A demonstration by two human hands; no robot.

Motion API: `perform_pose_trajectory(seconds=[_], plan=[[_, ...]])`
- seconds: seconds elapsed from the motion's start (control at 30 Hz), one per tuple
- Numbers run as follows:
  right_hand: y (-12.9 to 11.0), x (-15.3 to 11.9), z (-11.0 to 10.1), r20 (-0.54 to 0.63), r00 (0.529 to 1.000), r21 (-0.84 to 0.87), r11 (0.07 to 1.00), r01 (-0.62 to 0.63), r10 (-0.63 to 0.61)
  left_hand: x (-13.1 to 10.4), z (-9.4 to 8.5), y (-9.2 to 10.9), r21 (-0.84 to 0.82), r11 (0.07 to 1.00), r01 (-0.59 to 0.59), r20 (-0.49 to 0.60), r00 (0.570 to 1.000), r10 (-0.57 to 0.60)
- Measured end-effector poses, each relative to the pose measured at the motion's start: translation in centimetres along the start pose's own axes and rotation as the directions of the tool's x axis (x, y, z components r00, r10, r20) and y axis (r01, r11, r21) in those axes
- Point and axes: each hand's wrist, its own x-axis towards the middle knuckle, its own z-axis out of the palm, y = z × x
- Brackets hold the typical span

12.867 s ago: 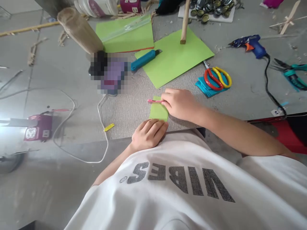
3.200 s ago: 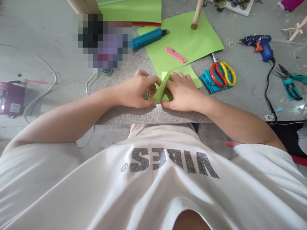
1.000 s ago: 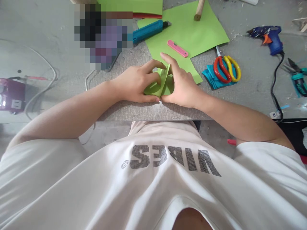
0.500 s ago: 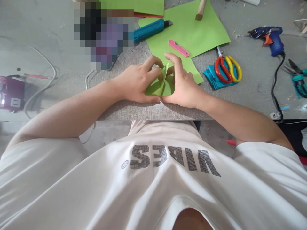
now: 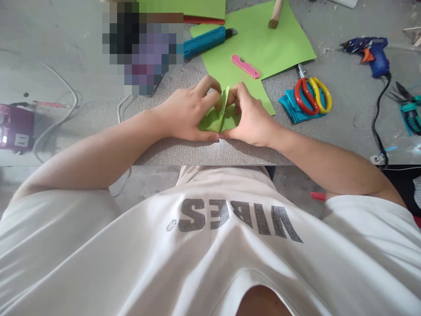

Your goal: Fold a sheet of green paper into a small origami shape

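Observation:
Between my two hands, near the table's front edge, is a piece of green paper (image 5: 222, 115) with a raised fold standing up in its middle. My left hand (image 5: 192, 109) grips its left side, the fingers curled over the top and the thumb along the near edge. On the other side my right hand (image 5: 251, 116) is closed on it, index finger bent against the raised fold and thumb at the near edge. Both thumb tips almost meet at the bottom of the fold. The fingers hide part of the paper.
Beyond my hands lie green sheets (image 5: 283, 48), a pink folding knife (image 5: 245, 66), a teal utility knife (image 5: 205, 41) with its blade out and a wooden stick (image 5: 275, 15). To the right are scissors (image 5: 307, 98) on teal pieces (image 5: 289, 107), a blue glue gun (image 5: 378, 57) and pliers (image 5: 409, 107).
My right index finger, stretched out earlier, has bent down onto the raised fold of the paper. My left hand has hardly moved.

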Motion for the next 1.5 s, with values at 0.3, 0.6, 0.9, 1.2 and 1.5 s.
perform_pose_trajectory(seconds=[0.3, 0.6, 0.9, 1.2, 1.5], plan=[[0.1, -0.2, -0.8, 0.022, 0.999, -0.178, 0.983, 0.049, -0.046, 0.2, -0.1, -0.2, 0.036, 0.999, 0.007, 0.038, 0.999, -0.009], [-0.1, -0.1, -3.2, 0.196, 0.968, -0.245, 0.948, 0.206, -0.159, 0.0, 0.0, 0.3, 0.029, 0.999, 0.019, 0.037, 0.999, -0.020], [1.7, 0.4, -3.3, 0.227, 0.951, -0.287, 0.919, 0.269, -0.207, -0.2, 0.0, 0.2, 0.073, 0.996, 0.046, 0.025, 0.999, -0.048], [2.4, -0.3, -0.9, 0.037, 0.987, -0.334, 0.929, 0.159, -0.156, -0.2, 0.3, 0.7, 0.068, 0.997, 0.020, -0.016, 1.000, -0.019], [2.6, -0.3, -1.4, 0.022, 0.989, -0.319, 0.936, 0.145, -0.146, -0.1, -0.2, 1.3, 0.033, 0.998, 0.057, 0.069, 0.996, -0.059]])
